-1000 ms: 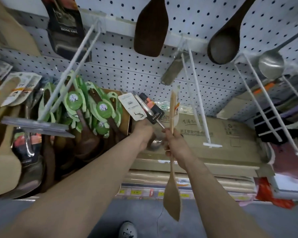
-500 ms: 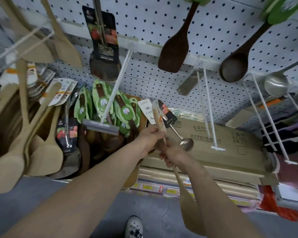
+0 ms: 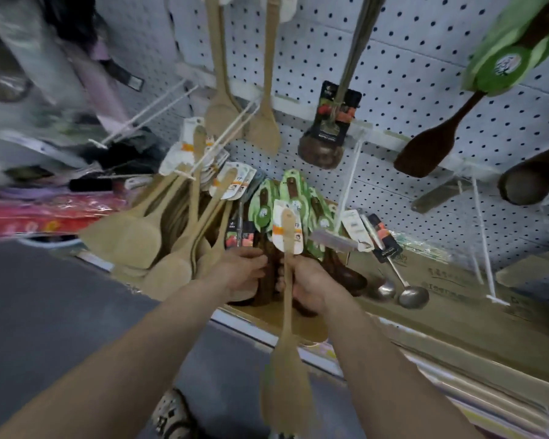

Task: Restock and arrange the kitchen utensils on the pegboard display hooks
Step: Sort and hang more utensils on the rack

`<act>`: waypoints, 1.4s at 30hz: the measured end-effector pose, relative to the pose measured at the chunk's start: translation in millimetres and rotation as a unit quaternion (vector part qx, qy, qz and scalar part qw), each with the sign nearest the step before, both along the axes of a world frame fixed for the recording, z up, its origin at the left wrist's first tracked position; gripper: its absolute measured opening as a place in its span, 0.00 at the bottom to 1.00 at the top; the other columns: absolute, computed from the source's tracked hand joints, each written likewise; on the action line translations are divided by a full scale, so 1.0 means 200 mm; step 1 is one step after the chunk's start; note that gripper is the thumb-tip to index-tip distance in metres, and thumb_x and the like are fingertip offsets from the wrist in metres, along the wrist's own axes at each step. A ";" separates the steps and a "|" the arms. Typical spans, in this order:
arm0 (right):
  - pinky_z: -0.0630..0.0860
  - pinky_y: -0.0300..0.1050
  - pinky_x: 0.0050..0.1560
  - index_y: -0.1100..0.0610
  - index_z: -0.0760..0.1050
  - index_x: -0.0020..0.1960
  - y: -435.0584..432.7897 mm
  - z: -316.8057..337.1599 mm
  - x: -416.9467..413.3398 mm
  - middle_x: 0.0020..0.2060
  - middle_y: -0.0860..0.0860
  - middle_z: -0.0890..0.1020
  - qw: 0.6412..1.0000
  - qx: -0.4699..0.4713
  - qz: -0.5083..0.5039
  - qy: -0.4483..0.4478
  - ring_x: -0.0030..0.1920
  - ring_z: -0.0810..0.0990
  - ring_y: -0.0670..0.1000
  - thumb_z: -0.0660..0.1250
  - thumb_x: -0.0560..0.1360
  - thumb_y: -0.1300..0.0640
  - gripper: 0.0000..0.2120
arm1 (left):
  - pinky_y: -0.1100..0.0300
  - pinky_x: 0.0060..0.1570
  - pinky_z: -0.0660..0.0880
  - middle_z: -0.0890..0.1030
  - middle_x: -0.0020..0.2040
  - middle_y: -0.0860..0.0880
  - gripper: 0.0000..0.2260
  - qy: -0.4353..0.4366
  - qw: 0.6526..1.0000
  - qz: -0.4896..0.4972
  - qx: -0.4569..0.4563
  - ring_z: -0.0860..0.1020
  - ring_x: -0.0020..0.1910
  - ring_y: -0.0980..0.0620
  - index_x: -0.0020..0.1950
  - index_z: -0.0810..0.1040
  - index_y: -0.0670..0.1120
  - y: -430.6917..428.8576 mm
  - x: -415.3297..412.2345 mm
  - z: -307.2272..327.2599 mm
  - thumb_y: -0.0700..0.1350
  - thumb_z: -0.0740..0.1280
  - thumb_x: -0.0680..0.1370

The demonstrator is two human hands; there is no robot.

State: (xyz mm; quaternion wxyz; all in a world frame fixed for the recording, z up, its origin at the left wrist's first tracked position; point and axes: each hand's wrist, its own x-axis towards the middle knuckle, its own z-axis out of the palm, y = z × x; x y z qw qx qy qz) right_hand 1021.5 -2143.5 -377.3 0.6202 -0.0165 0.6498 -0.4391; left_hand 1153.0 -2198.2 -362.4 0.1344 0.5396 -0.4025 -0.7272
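Note:
My right hand (image 3: 309, 285) grips the handle of a light wooden spatula (image 3: 286, 394). Its blade hangs down towards the floor and its white and orange card points up. My left hand (image 3: 240, 270) is just left of that handle, fingers against a cluster of dark wooden spoons on green cards (image 3: 293, 191); whether it holds one is unclear. A bunch of similar light wooden spatulas (image 3: 159, 245) hangs on a white hook (image 3: 222, 144) to the left. The white pegboard (image 3: 393, 90) fills the background.
Two steel ladles (image 3: 411, 296) with tags hang to the right, over a long cardboard box (image 3: 463, 280). A bare white hook (image 3: 484, 248) sticks out further right. Dark wooden spatulas (image 3: 438, 147) hang higher up. My shoe (image 3: 171, 416) stands on the grey floor.
The view swung left to the wooden spatula hooks. My left hand let go of the tagged ladles, which now hang at the right. My right hand carried the spatula left, in front of the green-carded spoons.

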 end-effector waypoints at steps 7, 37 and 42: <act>0.72 0.42 0.31 0.62 0.70 0.54 -0.38 0.04 0.39 0.39 0.58 0.73 0.993 -0.041 -0.086 -0.063 0.34 0.70 0.50 0.52 0.82 0.68 0.09 | 0.52 0.45 0.81 0.83 0.53 0.44 0.15 -0.064 0.995 -0.071 0.041 0.83 0.50 0.45 0.61 0.74 0.42 -0.19 0.58 0.09 0.49 0.66 0.79; 0.72 0.46 0.57 0.60 0.71 0.67 -0.75 -0.28 0.60 0.62 0.59 0.78 0.861 0.143 0.297 0.388 0.63 0.76 0.60 0.63 0.79 0.57 0.17 | 0.58 0.60 0.71 0.73 0.66 0.49 0.16 -0.291 0.796 -0.238 -0.474 0.71 0.63 0.48 0.64 0.76 0.50 -0.69 0.88 -0.19 0.44 0.64 0.76; 0.79 0.52 0.58 0.58 0.80 0.59 -0.82 -0.28 0.63 0.56 0.57 0.82 0.898 0.083 0.265 0.341 0.56 0.80 0.58 0.68 0.76 0.54 0.14 | 0.38 0.73 0.40 0.50 0.79 0.49 0.52 -0.325 0.634 -0.503 -0.490 0.39 0.77 0.43 0.78 0.53 0.52 -0.58 0.85 -0.17 0.79 0.55 0.61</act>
